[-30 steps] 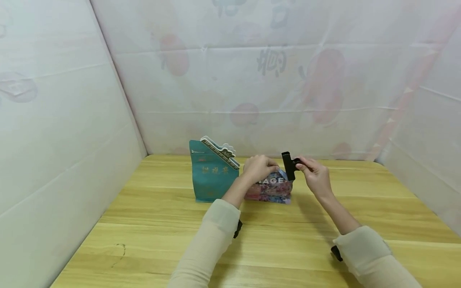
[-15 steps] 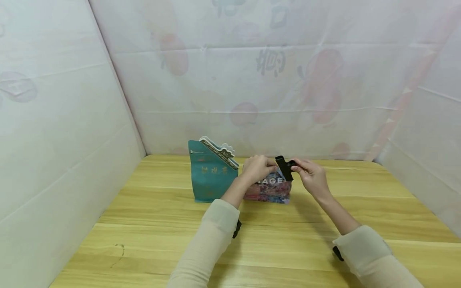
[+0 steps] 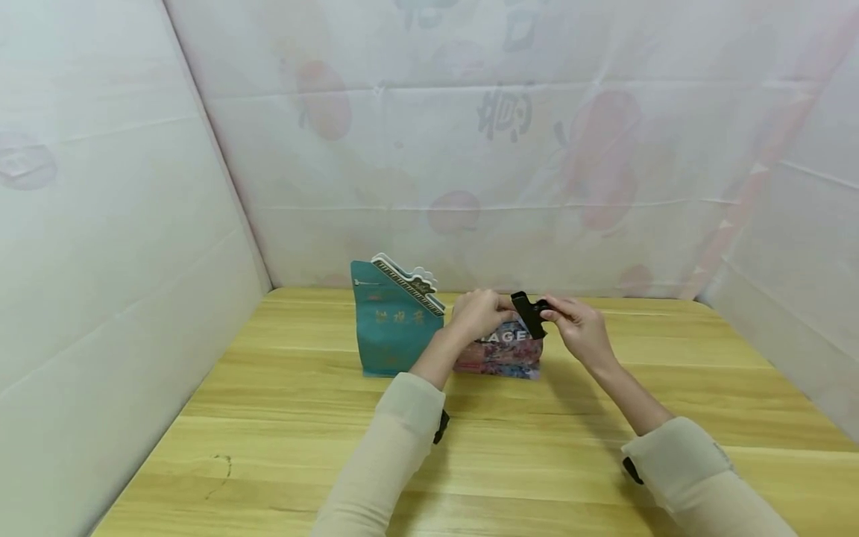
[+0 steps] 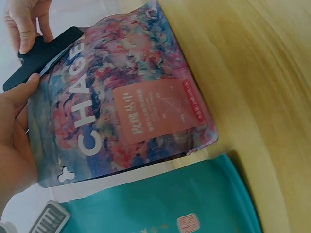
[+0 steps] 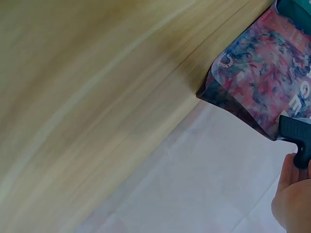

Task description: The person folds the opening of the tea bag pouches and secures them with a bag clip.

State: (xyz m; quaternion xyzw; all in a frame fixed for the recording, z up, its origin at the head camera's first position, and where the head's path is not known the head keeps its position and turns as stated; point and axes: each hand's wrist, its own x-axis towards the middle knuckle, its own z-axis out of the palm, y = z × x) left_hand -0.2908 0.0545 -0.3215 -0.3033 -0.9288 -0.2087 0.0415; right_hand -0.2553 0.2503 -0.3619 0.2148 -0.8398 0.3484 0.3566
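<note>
A pink-and-blue patterned pouch (image 4: 112,92) with large white letters stands on the table. My left hand (image 3: 478,313) grips its top edge, with the thumb (image 4: 24,92) on the front face. My right hand (image 3: 580,328) pinches the handles of a black bulldog clip (image 3: 529,315). The clip lies slanted over the pouch's top right corner, as the right wrist view also shows at the clip's end (image 5: 294,128). Whether its jaws have closed down on the pouch is hard to tell. Some fingers of both hands are hidden.
Just left of the patterned pouch stands a teal pouch (image 3: 396,335), its top right corner held by a white decorated clip (image 3: 411,285). They stand toward the back of the wooden table (image 3: 282,418). Printed cloth (image 3: 376,164) hangs behind and at both sides.
My right hand has moved the black clip left and slightly down, from beside the patterned pouch onto its top right corner. The clip tilted more. My left hand stayed on the pouch.
</note>
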